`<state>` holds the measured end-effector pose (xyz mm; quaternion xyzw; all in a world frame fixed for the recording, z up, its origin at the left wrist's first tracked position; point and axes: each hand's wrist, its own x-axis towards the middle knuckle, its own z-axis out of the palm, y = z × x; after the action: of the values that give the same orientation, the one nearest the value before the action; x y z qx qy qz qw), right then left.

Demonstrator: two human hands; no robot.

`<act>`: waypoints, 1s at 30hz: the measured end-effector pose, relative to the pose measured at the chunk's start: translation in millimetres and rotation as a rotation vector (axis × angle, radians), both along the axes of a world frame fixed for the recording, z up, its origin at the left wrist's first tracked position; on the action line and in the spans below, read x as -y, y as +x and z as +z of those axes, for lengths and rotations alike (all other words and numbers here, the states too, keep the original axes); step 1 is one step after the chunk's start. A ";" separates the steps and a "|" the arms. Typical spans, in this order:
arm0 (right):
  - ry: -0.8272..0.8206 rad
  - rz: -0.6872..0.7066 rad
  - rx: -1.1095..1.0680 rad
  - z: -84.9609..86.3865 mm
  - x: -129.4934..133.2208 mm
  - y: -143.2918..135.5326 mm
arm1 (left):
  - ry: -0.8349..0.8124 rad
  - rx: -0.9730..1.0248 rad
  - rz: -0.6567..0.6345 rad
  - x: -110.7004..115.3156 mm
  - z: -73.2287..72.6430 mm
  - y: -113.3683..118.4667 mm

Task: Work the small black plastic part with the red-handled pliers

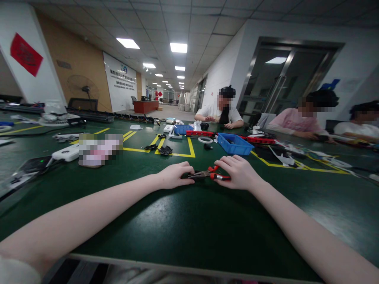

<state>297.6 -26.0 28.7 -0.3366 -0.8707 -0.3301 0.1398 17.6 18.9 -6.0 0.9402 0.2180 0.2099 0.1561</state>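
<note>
Needle-nose pliers (215, 175) with red handles are in my right hand (238, 172), its fingers around the grips. Their metal jaws point left, towards my left hand (174, 175). Thumb and fingers of my left hand pinch a small black part (186, 175) at the tip of the jaws. The kind of this part is too dark to make out, and the fingers cover some of it. Both hands are low over the green tabletop (189, 228). Beyond them lie small black pieces (165, 150) inside a yellow-taped outline.
A blue bin (233, 144) stands past my right hand, near a white tape roll (205, 140) and a red strip (200, 133). To the left are a white power strip (66, 153) and a blurred-out pinkish object (100, 150). Several people sit across the table.
</note>
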 end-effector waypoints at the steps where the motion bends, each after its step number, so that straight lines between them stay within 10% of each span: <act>1: 0.004 -0.001 -0.001 0.4 0.1 0.1 | 0.000 0.001 0.001 0.1 0.1 0.1; 30: -0.072 -0.014 -0.041 -0.2 -1.1 0.7 | 0.007 -0.006 0.009 -0.1 -0.2 0.9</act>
<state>298.3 -24.9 28.5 -0.3540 -0.8767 -0.2925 0.1432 18.5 19.0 -6.1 0.9404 0.2219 0.2087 0.1513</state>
